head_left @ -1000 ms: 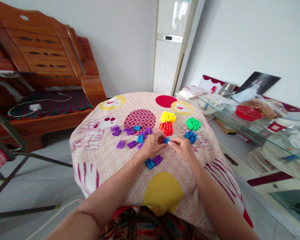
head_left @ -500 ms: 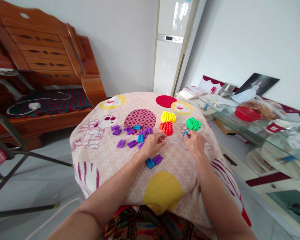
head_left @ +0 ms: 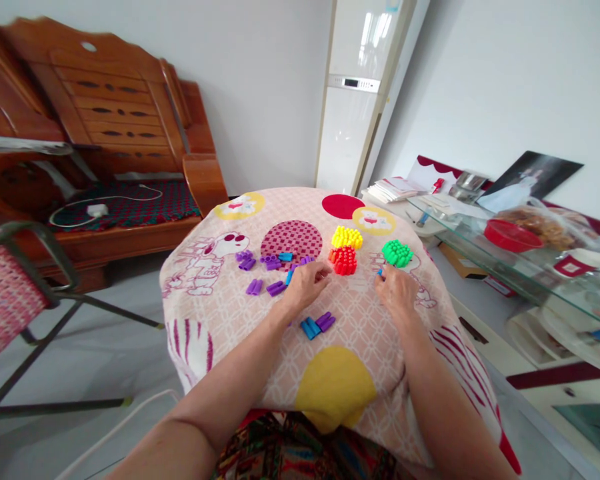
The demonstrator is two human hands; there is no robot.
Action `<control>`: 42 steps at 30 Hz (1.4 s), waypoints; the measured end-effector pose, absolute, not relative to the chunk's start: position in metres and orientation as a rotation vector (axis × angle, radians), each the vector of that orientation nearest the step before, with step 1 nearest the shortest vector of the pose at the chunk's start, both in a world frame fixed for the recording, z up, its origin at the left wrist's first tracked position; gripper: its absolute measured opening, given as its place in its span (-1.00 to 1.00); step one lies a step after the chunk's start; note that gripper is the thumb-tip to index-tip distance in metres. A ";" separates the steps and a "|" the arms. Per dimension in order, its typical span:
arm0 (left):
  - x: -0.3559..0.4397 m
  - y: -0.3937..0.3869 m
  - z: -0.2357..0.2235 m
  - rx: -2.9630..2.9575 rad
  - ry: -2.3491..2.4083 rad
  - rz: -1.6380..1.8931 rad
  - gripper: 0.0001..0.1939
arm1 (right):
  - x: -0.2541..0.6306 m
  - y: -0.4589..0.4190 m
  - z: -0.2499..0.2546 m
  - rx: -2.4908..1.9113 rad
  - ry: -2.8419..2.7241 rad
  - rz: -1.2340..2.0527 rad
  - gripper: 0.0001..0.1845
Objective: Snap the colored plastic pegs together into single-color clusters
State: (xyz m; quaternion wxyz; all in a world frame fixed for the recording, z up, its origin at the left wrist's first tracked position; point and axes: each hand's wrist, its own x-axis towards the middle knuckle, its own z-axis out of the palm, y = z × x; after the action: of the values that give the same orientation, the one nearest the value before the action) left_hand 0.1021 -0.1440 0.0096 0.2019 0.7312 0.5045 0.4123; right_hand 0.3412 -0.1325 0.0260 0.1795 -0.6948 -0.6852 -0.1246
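My left hand (head_left: 306, 285) hovers over the tablecloth with loosely bent fingers, thumb apart, and no object visible in it. It lies between the purple plastic tube pieces (head_left: 276, 288) and a cluster of red pegs (head_left: 345, 261). My right hand (head_left: 397, 292) pinches a small blue plastic piece (head_left: 379, 273), mostly covered by the fingers. Just beyond that hand sits a cluster of green pegs (head_left: 397, 253). Yellow pegs (head_left: 347, 237) stand behind the red ones. Nearer to me, a blue tube piece (head_left: 310, 328) lies beside a purple one (head_left: 325, 322).
The round table wears a patterned cloth (head_left: 365, 320). To the right stands a glass-topped cabinet (head_left: 460, 230) with a red bowl (head_left: 513, 236) and papers. A wooden bench (head_left: 125, 120) and a folding chair (head_left: 15, 300) are on the left.
The view has swung slightly left, so everything sits further right. My right hand keeps its pinch on the blue piece, which shows less now. My left hand stays near the red pegs.
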 end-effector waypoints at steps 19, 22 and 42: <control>0.073 -0.125 0.027 1.966 1.592 1.295 -0.79 | 0.308 -0.153 0.007 -1.156 -2.102 0.274 -0.83; 0.104 -0.137 0.026 1.740 1.169 1.225 -0.74 | 0.304 -0.153 0.008 -1.068 -1.972 0.513 -0.77; 0.125 -0.141 0.004 1.337 0.911 1.074 -0.69 | 0.356 -0.139 0.032 -1.252 -1.331 0.567 -0.71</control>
State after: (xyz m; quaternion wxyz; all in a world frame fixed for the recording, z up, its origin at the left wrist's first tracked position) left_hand 0.1254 -0.1412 0.0042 0.5645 0.5685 0.3873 0.4563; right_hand 0.3556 -0.1390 0.0318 0.5764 -0.5346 -0.5686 0.2423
